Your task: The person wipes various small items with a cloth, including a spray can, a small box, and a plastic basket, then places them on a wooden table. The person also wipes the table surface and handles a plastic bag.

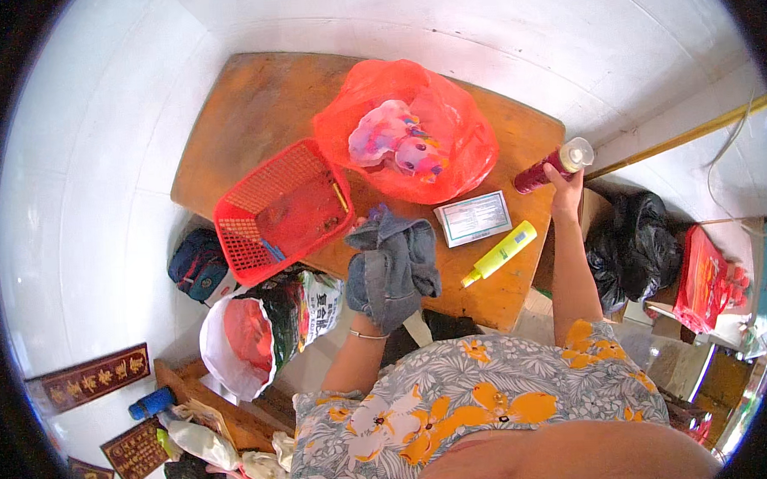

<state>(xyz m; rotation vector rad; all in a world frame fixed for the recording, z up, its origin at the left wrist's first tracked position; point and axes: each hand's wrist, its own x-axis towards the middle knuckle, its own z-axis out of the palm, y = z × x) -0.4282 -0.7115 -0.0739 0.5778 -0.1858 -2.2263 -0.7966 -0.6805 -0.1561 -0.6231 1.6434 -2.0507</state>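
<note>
My right hand (pixel 566 186) is closed round a dark red bottle (pixel 533 178) with a clear cap, at the right edge of the wooden table (pixel 262 97). A grey-blue cloth (pixel 394 265) is in my left hand (pixel 361 222), which it mostly covers. Just right of the cloth lie a white box with printing (pixel 475 217) and a yellow-green bottle (pixel 501 252) on its side. Left of the cloth stands a red plastic basket (pixel 286 268) with a few small things in it. Behind, a red plastic bag (pixel 463 159) holds a colourful printed item (pixel 398 142).
White walls close off the table's back. A white-rimmed sack (pixel 211 343) and a dark blue bag (pixel 198 263) are at the left below the table. Black plastic bags (pixel 640 247) and a red package (pixel 703 280) are at the right.
</note>
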